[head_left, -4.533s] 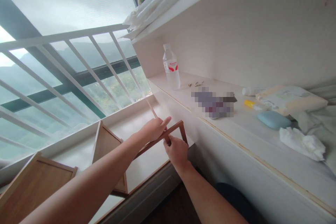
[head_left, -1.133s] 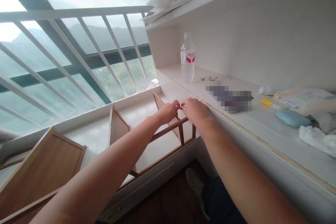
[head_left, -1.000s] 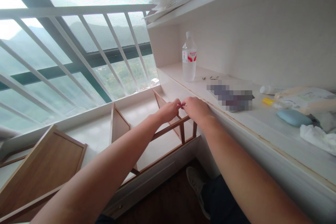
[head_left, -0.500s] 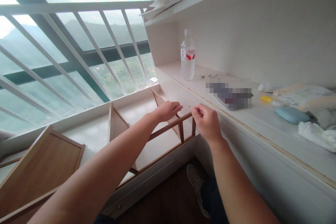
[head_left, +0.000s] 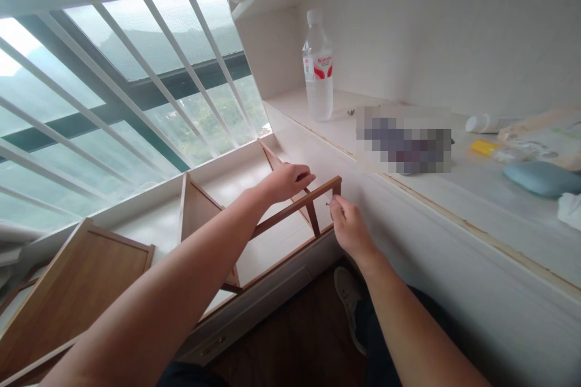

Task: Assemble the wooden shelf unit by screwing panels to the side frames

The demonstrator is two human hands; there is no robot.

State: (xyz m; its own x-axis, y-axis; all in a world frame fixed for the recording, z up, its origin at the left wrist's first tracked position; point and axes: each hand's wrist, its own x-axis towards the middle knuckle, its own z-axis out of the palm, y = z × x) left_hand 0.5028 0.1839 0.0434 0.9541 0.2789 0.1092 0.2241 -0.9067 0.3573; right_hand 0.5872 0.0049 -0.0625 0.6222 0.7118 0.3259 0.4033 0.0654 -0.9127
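My right hand (head_left: pixel 348 224) is closed in a pinch on a small screw (head_left: pixel 327 204), its thin end sticking out past the fingertips. It sits beside the end upright of a brown wooden frame (head_left: pixel 290 210). Over the frame's far side, my left hand (head_left: pixel 288 182) has its fingers curled together; whatever they may hold is hidden. The frame has a long top rail and short uprights, and joins wooden panels (head_left: pixel 202 211) further left.
On the white shelf (head_left: pixel 454 205) at right are a water bottle (head_left: pixel 319 72), small metal pieces (head_left: pixel 351 112), a blurred-out item (head_left: pixel 403 142), a yellow-capped object (head_left: pixel 483 147) and a blue-grey rounded object (head_left: pixel 540 179). A railing (head_left: pixel 163 30) and window stand at left. My shoe (head_left: pixel 348 293) is below.
My right hand has dropped from above the rail's end to beside the end upright, with the screw in its pinch. My left hand stays near the rail; the view has shifted slightly.
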